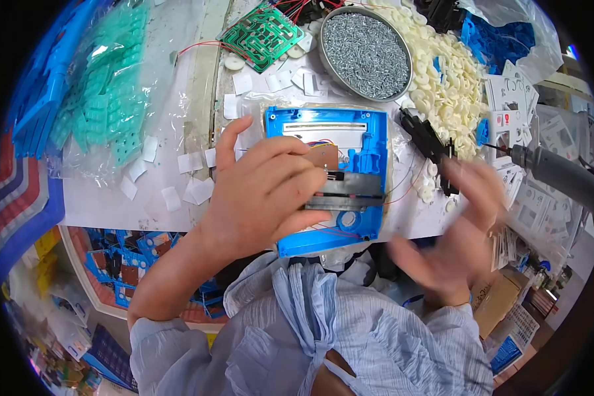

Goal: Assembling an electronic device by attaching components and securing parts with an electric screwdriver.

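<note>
A blue plastic housing (381, 132) lies on the table in front of me, with a brown board (325, 157) and thin wires inside. My left hand (267, 181) reaches over it, fingers and thumb closed on the left end of a black plastic part (353, 191) inside the housing. How that part is seated is hidden. Blurred by motion, my right hand (459, 231) is right of the housing, thumb and fingers apart, with nothing visible between them. Its fingertips are nearest to black plastic pieces (429, 138); I cannot tell whether they touch.
A round metal bowl of screws (366, 56) stands beyond the housing, beside a green circuit board (261, 38). Cream plastic discs (452, 79) pile up behind right. A grey power screwdriver (554, 171) points in from the right. Bagged green parts (105, 92) lie left; a bin (89, 284) of blue parts is below.
</note>
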`<move>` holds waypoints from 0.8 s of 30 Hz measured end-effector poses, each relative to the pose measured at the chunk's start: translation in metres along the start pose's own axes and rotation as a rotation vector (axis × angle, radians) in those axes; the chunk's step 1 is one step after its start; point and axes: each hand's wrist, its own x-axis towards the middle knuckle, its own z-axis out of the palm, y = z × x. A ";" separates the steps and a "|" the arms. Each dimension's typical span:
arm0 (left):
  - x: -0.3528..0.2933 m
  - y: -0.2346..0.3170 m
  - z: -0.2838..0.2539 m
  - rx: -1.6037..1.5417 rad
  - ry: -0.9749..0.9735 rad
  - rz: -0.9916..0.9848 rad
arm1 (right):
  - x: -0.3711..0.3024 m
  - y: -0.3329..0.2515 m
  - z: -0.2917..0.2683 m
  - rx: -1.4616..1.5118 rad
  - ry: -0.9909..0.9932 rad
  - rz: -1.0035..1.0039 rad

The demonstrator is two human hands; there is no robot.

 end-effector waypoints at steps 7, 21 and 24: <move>0.011 -0.002 0.000 -0.383 0.202 -0.281 | 0.032 0.037 0.043 0.191 -0.336 0.066; 0.011 0.028 0.003 0.296 0.168 -0.178 | 0.080 0.069 0.032 0.057 -0.546 0.319; 0.014 0.030 0.003 0.318 0.160 -0.175 | 0.059 0.066 0.044 -0.025 -0.350 0.002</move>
